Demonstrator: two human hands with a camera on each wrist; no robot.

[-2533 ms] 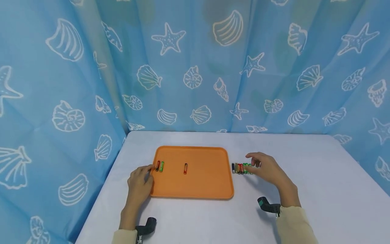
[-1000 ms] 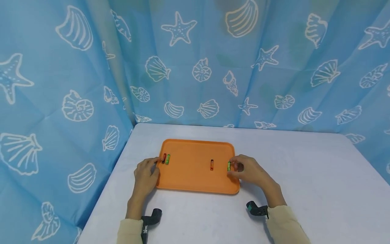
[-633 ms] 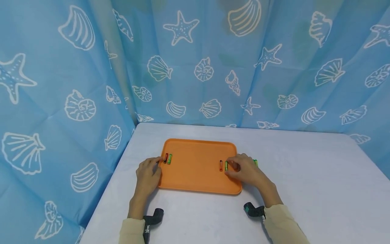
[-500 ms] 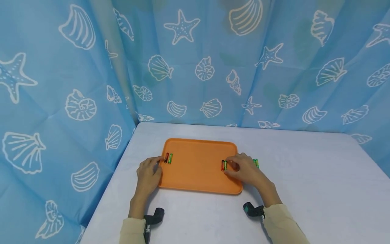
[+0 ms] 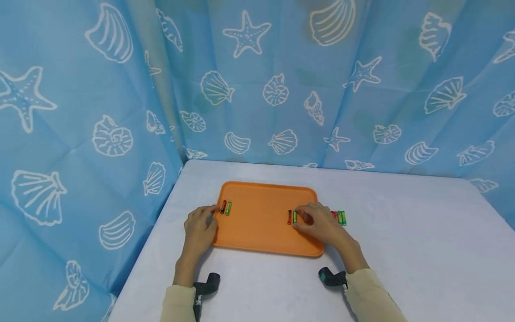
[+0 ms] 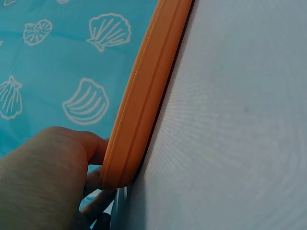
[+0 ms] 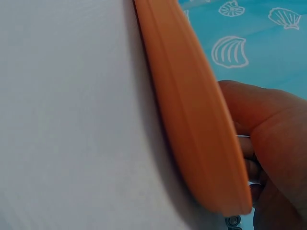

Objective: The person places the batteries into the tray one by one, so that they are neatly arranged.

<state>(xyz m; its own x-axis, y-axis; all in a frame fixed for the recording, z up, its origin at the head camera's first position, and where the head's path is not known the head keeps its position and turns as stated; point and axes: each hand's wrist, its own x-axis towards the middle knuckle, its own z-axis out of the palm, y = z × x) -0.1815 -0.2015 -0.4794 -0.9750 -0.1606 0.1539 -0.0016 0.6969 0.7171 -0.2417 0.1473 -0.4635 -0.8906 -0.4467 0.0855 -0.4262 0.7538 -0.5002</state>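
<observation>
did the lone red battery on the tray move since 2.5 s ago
Yes. The red battery went from the orange tray's middle toward its right edge, now beside a green battery.

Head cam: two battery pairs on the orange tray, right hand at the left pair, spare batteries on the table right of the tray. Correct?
Not quite. The right hand is at the right pair, not the left pair; the left hand is beside that one. The head view shows this. The orange tray and the spare batteries on the table are as you said.

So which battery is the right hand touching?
Find the orange tray on the white table. Near its right end lie two batteries side by side, by the right hand. It is the green battery, not the red battery beside it.
</observation>
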